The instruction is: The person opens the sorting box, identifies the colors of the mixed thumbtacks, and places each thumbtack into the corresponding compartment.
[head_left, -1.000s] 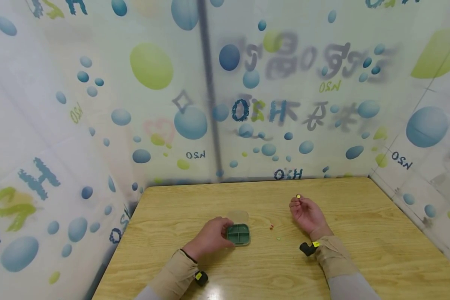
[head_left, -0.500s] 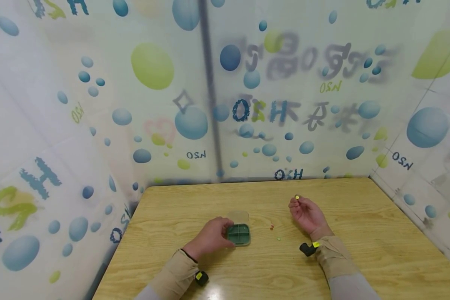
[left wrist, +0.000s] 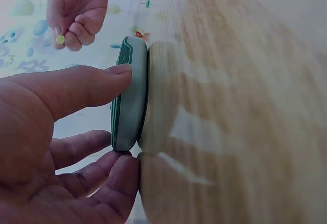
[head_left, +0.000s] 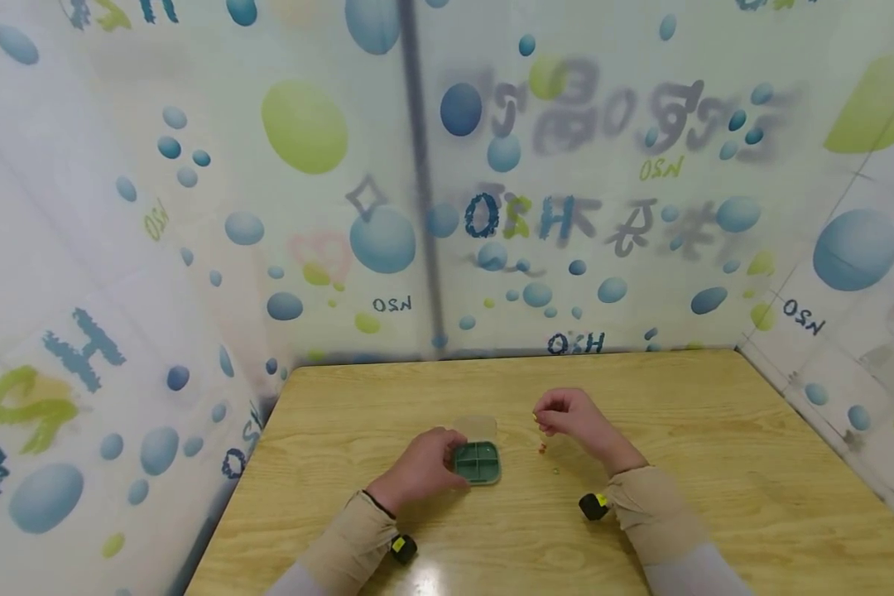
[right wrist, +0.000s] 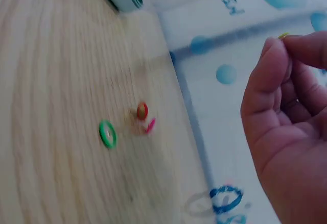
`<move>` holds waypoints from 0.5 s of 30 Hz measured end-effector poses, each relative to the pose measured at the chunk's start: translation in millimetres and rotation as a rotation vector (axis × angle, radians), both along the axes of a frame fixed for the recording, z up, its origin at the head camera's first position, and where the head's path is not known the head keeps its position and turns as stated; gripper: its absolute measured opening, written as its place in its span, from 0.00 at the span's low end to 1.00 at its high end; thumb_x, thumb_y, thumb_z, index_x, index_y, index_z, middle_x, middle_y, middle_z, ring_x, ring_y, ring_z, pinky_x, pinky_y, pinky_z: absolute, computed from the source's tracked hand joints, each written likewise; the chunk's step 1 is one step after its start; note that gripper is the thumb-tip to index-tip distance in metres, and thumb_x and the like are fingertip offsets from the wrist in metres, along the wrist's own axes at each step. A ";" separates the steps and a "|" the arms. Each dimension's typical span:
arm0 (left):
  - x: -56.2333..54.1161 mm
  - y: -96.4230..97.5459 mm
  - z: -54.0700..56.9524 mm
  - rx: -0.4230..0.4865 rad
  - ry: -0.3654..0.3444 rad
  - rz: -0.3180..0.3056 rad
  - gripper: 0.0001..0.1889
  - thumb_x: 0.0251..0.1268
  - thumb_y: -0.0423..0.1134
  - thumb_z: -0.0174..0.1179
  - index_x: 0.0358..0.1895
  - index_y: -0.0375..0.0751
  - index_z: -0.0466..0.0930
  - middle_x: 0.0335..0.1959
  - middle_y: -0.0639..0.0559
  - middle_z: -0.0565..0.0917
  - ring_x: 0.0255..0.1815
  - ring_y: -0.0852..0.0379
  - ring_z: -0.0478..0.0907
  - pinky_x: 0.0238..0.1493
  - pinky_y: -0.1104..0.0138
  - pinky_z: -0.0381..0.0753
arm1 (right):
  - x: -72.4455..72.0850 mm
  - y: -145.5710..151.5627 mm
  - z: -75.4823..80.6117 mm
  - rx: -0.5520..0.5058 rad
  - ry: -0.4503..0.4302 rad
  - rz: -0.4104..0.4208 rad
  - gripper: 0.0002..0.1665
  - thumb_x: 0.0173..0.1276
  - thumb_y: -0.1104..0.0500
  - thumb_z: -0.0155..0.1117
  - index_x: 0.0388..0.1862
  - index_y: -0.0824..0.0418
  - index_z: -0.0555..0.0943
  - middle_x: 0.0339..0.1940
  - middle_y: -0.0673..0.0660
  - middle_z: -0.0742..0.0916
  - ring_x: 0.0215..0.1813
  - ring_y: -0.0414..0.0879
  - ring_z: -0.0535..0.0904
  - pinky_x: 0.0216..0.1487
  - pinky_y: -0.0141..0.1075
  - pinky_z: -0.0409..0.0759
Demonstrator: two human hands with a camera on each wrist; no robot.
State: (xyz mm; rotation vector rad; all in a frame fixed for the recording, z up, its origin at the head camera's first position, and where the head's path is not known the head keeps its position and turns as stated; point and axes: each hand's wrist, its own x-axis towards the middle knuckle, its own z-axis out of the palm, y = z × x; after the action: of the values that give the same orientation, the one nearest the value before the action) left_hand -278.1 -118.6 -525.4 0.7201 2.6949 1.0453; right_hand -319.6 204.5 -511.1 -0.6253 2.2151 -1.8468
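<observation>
On the table sits a small green pill box (head_left: pixel 478 462) with four compartments and its see-through lid (head_left: pixel 477 426) folded back. My left hand (head_left: pixel 423 468) grips its left side; in the left wrist view the thumb lies along one edge, fingers at the other. My right hand (head_left: pixel 577 416) is to the right of the box, raised over the table. Between thumb and forefinger it pinches a small round yellow piece (left wrist: pixel 60 39), edge-on in the right wrist view. Below that hand lie a green ring (right wrist: pixel 107 134), a red ring (right wrist: pixel 142 110) and a pink piece (right wrist: pixel 149 126).
The wooden table (head_left: pixel 372 397) ends at a patterned curtain (head_left: pixel 305 273) along the back, with more such sheeting at both sides. A dark camera sits on each wrist, the left wrist camera (head_left: pixel 403 548) near the tabletop.
My right hand has swung left toward the box and turned palm down, with the yellow piece still pinched. The left hand and box have stayed in place.
</observation>
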 end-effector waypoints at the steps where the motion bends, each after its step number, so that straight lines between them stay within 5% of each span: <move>1: 0.1 0.0 0.1 0.000 -0.001 -0.001 0.33 0.54 0.38 0.83 0.64 0.34 0.82 0.51 0.46 0.84 0.44 0.56 0.80 0.45 0.62 0.83 | 1.9 -4.8 1.3 0.039 0.028 0.009 0.12 0.80 0.67 0.61 0.47 0.79 0.81 0.35 0.58 0.87 0.34 0.39 0.83 0.40 0.36 0.89; 6: -1.1 0.3 -1.3 -0.010 -0.004 0.002 0.33 0.54 0.39 0.83 0.65 0.35 0.82 0.51 0.47 0.83 0.43 0.57 0.79 0.45 0.63 0.82 | 13.8 -27.1 7.7 0.221 0.110 -0.002 0.10 0.80 0.65 0.63 0.47 0.74 0.84 0.32 0.59 0.86 0.31 0.47 0.80 0.33 0.47 0.87; 15: -4.2 1.1 -2.3 -0.037 0.028 -0.004 0.33 0.51 0.41 0.84 0.62 0.35 0.84 0.46 0.50 0.84 0.40 0.60 0.78 0.44 0.66 0.81 | 26.0 -57.5 8.9 0.495 0.315 -0.033 0.05 0.74 0.66 0.67 0.38 0.61 0.88 0.32 0.48 0.88 0.32 0.34 0.79 0.36 0.32 0.80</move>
State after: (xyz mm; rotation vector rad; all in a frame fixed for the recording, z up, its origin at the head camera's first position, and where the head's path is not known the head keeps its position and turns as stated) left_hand -282.3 -117.5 -527.7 0.7385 2.7274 0.9891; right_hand -293.6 146.9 -502.2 -0.8192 2.7526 -1.1900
